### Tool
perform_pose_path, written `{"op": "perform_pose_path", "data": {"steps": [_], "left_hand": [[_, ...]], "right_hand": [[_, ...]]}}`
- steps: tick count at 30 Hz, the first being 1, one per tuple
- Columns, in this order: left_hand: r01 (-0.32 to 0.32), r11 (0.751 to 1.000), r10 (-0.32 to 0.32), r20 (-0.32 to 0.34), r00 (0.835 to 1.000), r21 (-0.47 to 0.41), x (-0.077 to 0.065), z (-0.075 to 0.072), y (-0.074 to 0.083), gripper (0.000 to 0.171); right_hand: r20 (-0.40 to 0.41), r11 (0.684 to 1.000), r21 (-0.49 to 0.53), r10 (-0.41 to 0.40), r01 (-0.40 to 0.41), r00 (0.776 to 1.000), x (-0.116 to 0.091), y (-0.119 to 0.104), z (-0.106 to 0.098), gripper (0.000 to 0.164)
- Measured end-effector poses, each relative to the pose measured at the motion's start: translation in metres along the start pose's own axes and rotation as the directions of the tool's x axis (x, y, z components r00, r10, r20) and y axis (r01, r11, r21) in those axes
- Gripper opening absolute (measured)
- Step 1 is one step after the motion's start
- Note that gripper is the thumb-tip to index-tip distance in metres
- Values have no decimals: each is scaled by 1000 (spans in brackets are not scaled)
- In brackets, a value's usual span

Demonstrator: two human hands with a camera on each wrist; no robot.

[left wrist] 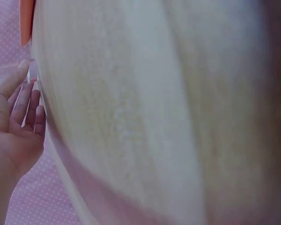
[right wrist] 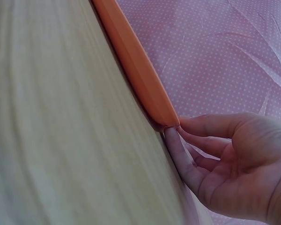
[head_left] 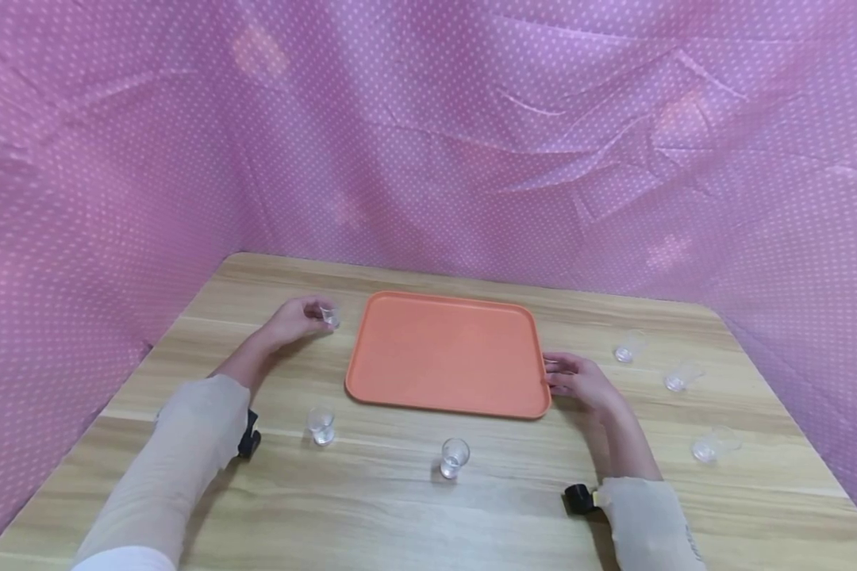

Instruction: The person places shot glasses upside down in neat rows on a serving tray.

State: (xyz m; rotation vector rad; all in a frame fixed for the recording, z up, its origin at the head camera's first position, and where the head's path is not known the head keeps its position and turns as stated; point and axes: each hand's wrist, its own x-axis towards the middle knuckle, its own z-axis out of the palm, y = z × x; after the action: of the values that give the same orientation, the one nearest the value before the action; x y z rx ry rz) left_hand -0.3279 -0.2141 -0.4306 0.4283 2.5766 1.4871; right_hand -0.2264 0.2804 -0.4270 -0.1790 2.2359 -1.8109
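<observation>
My left hand (head_left: 296,319) pinches a small clear glass (head_left: 331,318) between thumb and fingers, left of the tray. In the left wrist view the base of that glass (left wrist: 33,71) shows past the thumb, close above the tabletop. An orange rectangular tray (head_left: 450,353) lies flat on the table with nothing on it. At its right edge my right hand (head_left: 578,379) grips the rim. The right wrist view shows thumb and fingertips of the hand (right wrist: 239,161) meeting at the corner of the tray (right wrist: 140,77).
Two upright small glasses, a left one (head_left: 321,426) and a middle one (head_left: 453,457), stand in front of the tray. On the right stand a far glass (head_left: 627,349), a middle glass (head_left: 682,377) and a near glass (head_left: 712,446). Pink dotted cloth (head_left: 471,159) encloses the wooden table (head_left: 371,507).
</observation>
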Motion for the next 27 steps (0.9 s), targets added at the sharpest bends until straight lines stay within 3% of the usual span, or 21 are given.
{"op": "perform_pose_path", "data": {"steps": [13,22,27], "left_hand": [[-21,999,20,34,999,24,4,6,12,43],[37,993,-32,52,998,-111,5,6,25,42],[-22,999,24,49,999,-38,9,1,39,41]], "right_hand": [[-4,1000,1,-1,1,1000,1,-1,1,48],[-13,1000,11,8,-8,1000,0,-1,3,49],[-24,1000,17,21,-21,999,0,0,2,49]]}}
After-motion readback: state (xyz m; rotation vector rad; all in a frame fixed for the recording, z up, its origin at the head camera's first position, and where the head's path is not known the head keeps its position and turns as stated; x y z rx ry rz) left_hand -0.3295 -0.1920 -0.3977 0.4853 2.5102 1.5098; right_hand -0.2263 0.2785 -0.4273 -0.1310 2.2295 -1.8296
